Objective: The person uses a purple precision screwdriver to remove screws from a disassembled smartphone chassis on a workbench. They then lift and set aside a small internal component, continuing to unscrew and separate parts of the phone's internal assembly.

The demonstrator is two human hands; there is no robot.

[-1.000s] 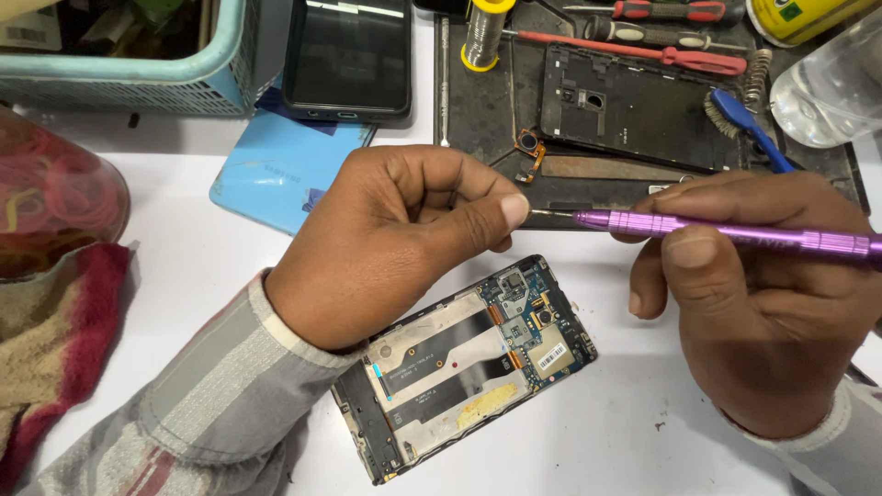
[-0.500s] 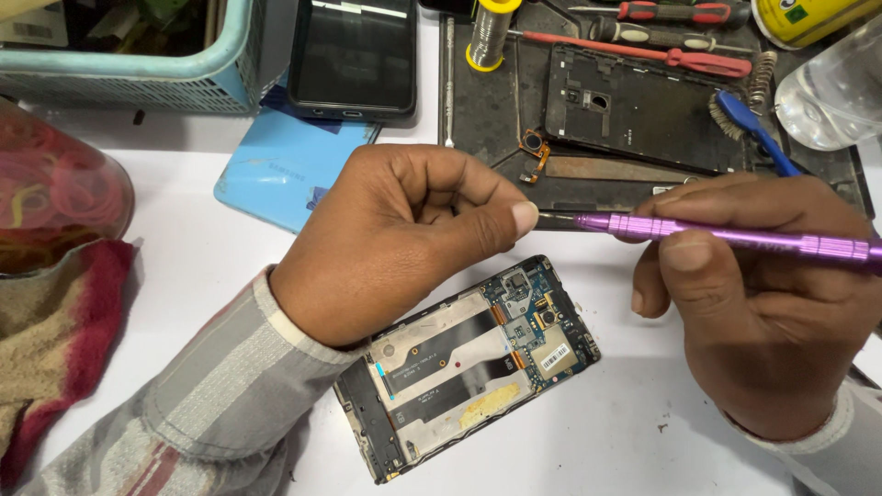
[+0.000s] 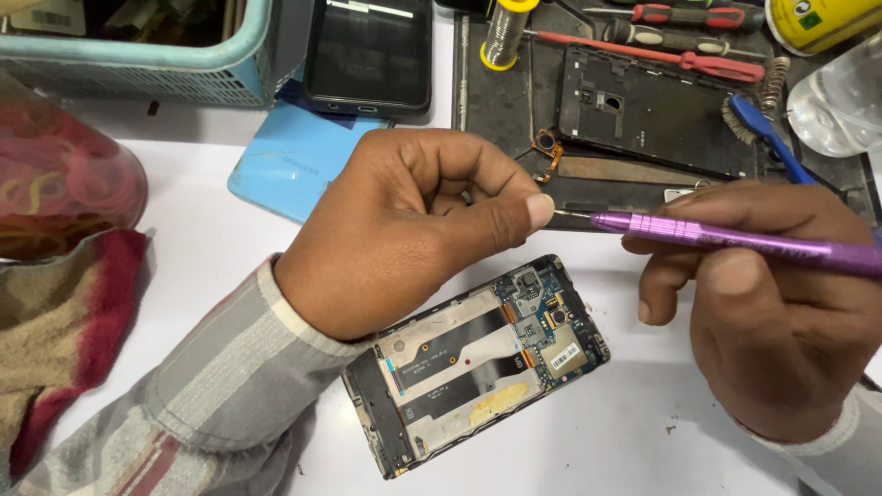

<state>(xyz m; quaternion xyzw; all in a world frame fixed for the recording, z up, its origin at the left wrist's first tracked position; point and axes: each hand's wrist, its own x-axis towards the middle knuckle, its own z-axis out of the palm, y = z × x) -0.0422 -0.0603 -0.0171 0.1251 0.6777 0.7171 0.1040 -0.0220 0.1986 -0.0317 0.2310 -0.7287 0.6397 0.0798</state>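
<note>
An opened phone [image 3: 478, 363] lies on the white table with its circuit board and metal plates showing. Above it my left hand [image 3: 413, 225] is curled, thumb and finger pinched at the metal tip of a purple screwdriver [image 3: 735, 239]. Whether something tiny sits in the pinch is too small to see. My right hand [image 3: 781, 312] grips the screwdriver's shaft, held level and pointing left toward my left thumb.
A black work mat [image 3: 496, 101] at the back holds a dark phone back frame [image 3: 652, 110], red-handled screwdrivers [image 3: 680, 60], a blue brush [image 3: 767, 129] and a solder spool [image 3: 501, 32]. A black phone [image 3: 367, 55] lies on a blue cover [image 3: 294, 165]. Teal basket [image 3: 138, 55], cloth [image 3: 55, 321] on the left.
Nothing has clearly moved; the view has shifted slightly and my hands keep the same pose at the screwdriver tip.
</note>
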